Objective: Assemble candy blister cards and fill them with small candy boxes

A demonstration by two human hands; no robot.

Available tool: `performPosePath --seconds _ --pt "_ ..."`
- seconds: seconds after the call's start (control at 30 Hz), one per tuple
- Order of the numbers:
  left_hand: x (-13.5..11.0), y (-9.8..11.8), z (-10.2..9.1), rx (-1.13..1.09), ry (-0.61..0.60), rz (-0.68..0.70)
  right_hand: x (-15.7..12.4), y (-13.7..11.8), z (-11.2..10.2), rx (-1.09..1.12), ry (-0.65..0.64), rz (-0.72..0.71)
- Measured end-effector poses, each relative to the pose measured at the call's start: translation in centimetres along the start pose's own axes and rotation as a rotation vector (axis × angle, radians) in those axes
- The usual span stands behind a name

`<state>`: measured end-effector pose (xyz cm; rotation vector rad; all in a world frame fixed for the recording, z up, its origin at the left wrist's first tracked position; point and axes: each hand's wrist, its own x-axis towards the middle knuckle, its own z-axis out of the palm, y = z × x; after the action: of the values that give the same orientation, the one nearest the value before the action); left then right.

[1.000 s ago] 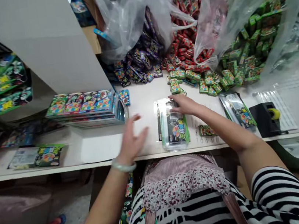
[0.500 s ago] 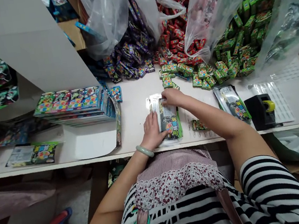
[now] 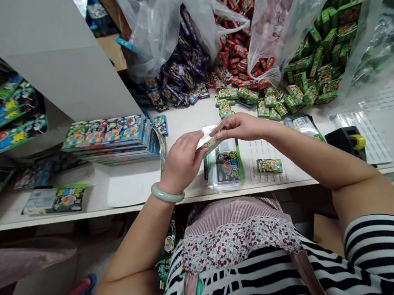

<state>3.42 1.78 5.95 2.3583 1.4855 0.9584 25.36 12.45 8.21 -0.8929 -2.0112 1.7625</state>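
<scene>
Clear plastic, thin and glossy: the packet (image 3: pixel 211 138) held between the two hands looks light, floppy and slippery. I judge it is best pinched at its ends or corners, since a grip across the face would buckle it.

In the head view, the left hand (image 3: pixel 181 162) is curled, with thumb and fingers closed on the packet's near end. The right hand (image 3: pixel 242 126) pinches the far end with its fingertips, the other fingers loosely bent. The packet hangs tilted above the table (image 3: pixel 186 119), just over the stack (image 3: pixel 227 167) of similar packets and apart from it. A small green box (image 3: pixel 271 165) lies at three o'clock from the stack, with a tape dispenser (image 3: pixel 345 141) farther out the same way.

Half a second ago both hands were down on the stack, the left pressing its nine o'clock edge and the right at its twelve o'clock end. Now they are raised with the packet between them. A second ago the left hand was open, out at nine o'clock.
</scene>
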Motion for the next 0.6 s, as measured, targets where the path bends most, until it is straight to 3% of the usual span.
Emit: performPosePath --seconds 0.1,0.2,0.27,0.4,0.6 --pt "-0.3 -0.1 0.1 0.138 0.033 -0.011 0.6 0.4 1.0 0.107 0.0 -0.046" --pt "-0.5 -1.0 0.2 0.117 0.051 -0.023 0.9 0.0 1.7 0.116 -0.015 -0.07" --pt "-0.4 -1.6 0.0 0.074 0.117 -0.056 0.7 -0.6 2.1 0.03 0.102 -0.118" --pt "-0.6 -2.0 -0.3 -0.155 0.346 -0.215 -0.8 -0.7 3.9 -0.115 0.482 -0.166" --pt "-1.6 -1.4 1.8 -0.662 0.404 -0.499 -2.2 2.8 6.7 0.309 0.315 -0.069"
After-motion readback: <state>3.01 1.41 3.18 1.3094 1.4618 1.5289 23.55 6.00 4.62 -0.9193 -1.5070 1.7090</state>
